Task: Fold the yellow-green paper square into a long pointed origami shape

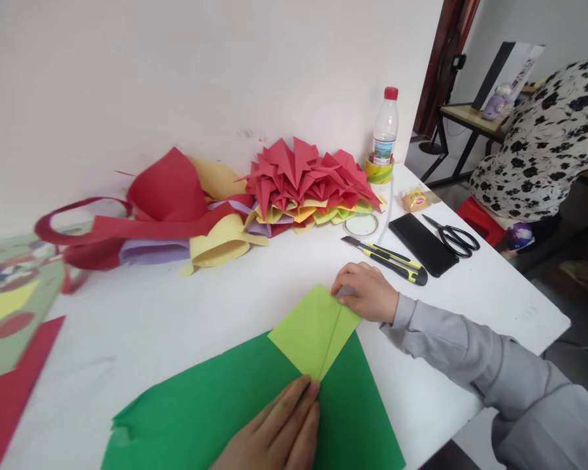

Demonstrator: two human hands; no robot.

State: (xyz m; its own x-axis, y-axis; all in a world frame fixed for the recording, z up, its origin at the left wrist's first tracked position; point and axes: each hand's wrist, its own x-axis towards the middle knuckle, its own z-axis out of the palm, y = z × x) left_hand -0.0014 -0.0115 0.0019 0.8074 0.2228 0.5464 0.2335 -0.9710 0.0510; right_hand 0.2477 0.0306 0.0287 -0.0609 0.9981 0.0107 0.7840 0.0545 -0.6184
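A square of light green paper (pixel 306 326) lies turned cornerwise, partly over a larger dark green sheet (pixel 215 398). A crease or folded edge runs up its right part. My left hand (pixel 279 427) rests with stretched fingers at its bottom corner, fingertips on the paper; the thumb is hidden. At the upper right edge, my right hand (pixel 365 290) has its fingers curled and pinched on the paper. Just beyond that hand lie a yellow-and-black utility knife (pixel 387 260), a black phone (pixel 424 245) and black-handled scissors (pixel 453 236).
Folded red paper pieces (pixel 298 173) are heaped against the wall, beside red paper strips and loops (pixel 142 225). A bottle (pixel 385 127) stands on a tape roll (pixel 379 171). A wrapped snack (pixel 414 199) lies near the right table edge. A person in a floral top (pixel 553 130) is beyond.
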